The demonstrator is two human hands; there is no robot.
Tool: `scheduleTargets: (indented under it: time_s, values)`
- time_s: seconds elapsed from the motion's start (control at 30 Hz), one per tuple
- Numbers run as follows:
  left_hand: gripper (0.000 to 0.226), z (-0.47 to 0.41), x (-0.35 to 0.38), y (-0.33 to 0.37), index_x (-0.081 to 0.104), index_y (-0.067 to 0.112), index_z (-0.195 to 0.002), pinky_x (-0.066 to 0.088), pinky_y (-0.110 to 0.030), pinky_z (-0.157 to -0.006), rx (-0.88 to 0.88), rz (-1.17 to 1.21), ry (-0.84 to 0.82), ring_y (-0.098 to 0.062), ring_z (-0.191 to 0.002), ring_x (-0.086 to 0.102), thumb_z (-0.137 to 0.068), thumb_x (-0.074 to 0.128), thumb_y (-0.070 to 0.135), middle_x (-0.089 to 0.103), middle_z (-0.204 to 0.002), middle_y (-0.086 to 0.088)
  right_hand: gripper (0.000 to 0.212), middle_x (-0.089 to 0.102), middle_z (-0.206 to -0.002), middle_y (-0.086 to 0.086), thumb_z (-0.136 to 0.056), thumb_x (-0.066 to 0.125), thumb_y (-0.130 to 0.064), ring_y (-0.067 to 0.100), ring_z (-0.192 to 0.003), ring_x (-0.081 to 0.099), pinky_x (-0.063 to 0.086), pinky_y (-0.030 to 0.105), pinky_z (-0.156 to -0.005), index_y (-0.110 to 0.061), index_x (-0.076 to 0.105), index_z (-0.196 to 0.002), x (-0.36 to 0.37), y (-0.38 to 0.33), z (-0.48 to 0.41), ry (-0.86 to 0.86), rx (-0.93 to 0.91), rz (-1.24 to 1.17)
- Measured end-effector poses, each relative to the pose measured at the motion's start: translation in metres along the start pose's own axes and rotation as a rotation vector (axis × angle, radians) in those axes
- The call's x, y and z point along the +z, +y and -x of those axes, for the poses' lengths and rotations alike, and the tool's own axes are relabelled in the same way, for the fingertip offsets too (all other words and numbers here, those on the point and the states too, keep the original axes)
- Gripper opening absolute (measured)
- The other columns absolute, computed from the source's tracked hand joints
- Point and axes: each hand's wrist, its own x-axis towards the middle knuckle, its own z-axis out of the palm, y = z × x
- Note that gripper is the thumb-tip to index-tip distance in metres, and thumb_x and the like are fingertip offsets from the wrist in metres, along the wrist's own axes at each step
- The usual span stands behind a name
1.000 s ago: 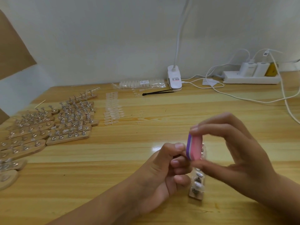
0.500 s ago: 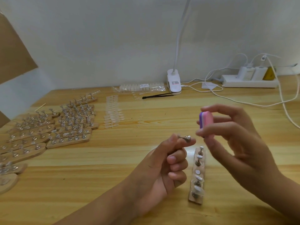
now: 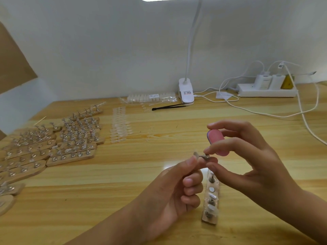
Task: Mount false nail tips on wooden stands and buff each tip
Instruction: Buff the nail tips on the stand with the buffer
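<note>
1. Far left of the short wooden stand strip (image 3: 210,202), which lies on the desk (image 3: 106,183) between my hands, a crowd of wooden stands with metal pegs (image 3: 53,144) sits in rows. Many seem to carry clear tips; whether those are buffed I cannot tell.
2. Left of the strip and further back, rows of loose clear false nail tips (image 3: 120,126) lie unmounted, so I judge plenty of mounting is left.
3. Well behind the strip, near the wall, are a clear bag of nail tips (image 3: 152,97), black tweezers (image 3: 168,106) and a white clip lamp (image 3: 185,92).
4. Just left of the strip, my left hand (image 3: 177,190) is clenched. Its thumb and forefinger pinch a small metal peg with a clear nail tip (image 3: 200,155), held above the strip's far end.
5. The strip shows one bare round magnet among its pegs, some of which hold tips. I take it the lifted peg belongs there.
6. Just right of the strip, my right hand (image 3: 247,161) grasps a pink-and-purple oval buffer block (image 3: 216,141) just above the peg, and a lower finger touches the peg's base. This tip's buffing looks about to begin or midway.
7. Far right of the strip, at the wall, lies a white power strip (image 3: 265,91).
</note>
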Motion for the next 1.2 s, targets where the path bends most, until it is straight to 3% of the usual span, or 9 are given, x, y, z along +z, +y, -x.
scheduleTargets:
  time_s: [0.43, 0.67, 0.83, 0.97, 1.1, 1.2]
  values:
    - [0.039, -0.001, 0.001, 0.005, 0.075, 0.022, -0.071, 0.024, -0.016, -0.049, 0.02, -0.147, 0.104, -0.004, -0.052, 0.032, -0.055, 0.088, 0.055, 0.036, -0.059, 0.009, 0.013, 0.056, -0.122, 0.004, -0.082, 0.066, -0.026, 0.014, -0.1, 0.057, 0.042, 0.016, -0.087, -0.014, 0.066, -0.086, 0.002, -0.005, 0.002, -0.017, 0.031, -0.022]
    - [0.034, 0.001, 0.001, 0.005, 0.074, 0.019, -0.069, 0.024, -0.015, -0.048, -0.014, -0.065, 0.103, -0.005, -0.052, 0.031, -0.057, 0.09, 0.047, 0.037, -0.06, 0.008, 0.012, 0.057, -0.12, 0.001, -0.084, 0.065, -0.027, 0.017, -0.095, 0.057, 0.042, 0.018, -0.087, -0.016, 0.067, -0.088, 0.003, -0.005, 0.001, -0.034, 0.039, -0.038]
    - [0.035, 0.002, 0.0, 0.008, 0.076, 0.015, -0.08, 0.024, -0.015, -0.049, -0.01, 0.009, 0.099, -0.005, -0.053, 0.031, -0.062, 0.089, 0.042, 0.035, -0.062, 0.008, 0.022, 0.056, -0.126, -0.002, -0.08, 0.072, -0.019, 0.017, -0.115, 0.059, 0.047, 0.02, -0.095, -0.016, 0.071, -0.102, -0.001, -0.006, -0.001, -0.001, 0.199, -0.308]
    - [0.038, 0.002, 0.0, 0.005, 0.076, 0.013, -0.082, 0.026, -0.014, -0.048, -0.015, 0.023, 0.122, -0.005, -0.053, 0.031, -0.061, 0.089, 0.041, 0.034, -0.062, 0.008, 0.028, 0.061, -0.124, -0.003, -0.084, 0.068, -0.004, 0.016, -0.117, 0.061, 0.051, 0.016, -0.088, -0.021, 0.074, -0.106, -0.004, -0.007, -0.003, 0.078, 0.293, -0.496]
    - [0.035, 0.001, 0.002, 0.002, 0.074, 0.013, -0.08, 0.028, -0.014, -0.047, -0.008, 0.023, 0.135, -0.005, -0.053, 0.032, -0.062, 0.089, 0.039, 0.035, -0.062, 0.007, 0.033, 0.063, -0.123, 0.0, -0.085, 0.073, -0.019, 0.023, -0.114, 0.063, 0.053, 0.025, -0.091, -0.025, 0.068, -0.117, 0.005, -0.012, -0.001, 0.058, 0.283, -0.641]
    - [0.035, 0.001, 0.003, 0.0, 0.074, 0.015, -0.08, 0.026, -0.014, -0.047, 0.013, 0.004, 0.13, -0.005, -0.053, 0.032, -0.06, 0.09, 0.039, 0.036, -0.061, 0.008, 0.048, 0.064, -0.123, -0.003, -0.082, 0.071, -0.031, 0.021, -0.121, 0.058, 0.047, 0.025, -0.1, -0.031, 0.058, -0.129, 0.014, -0.016, 0.002, -0.002, 0.26, -0.575]
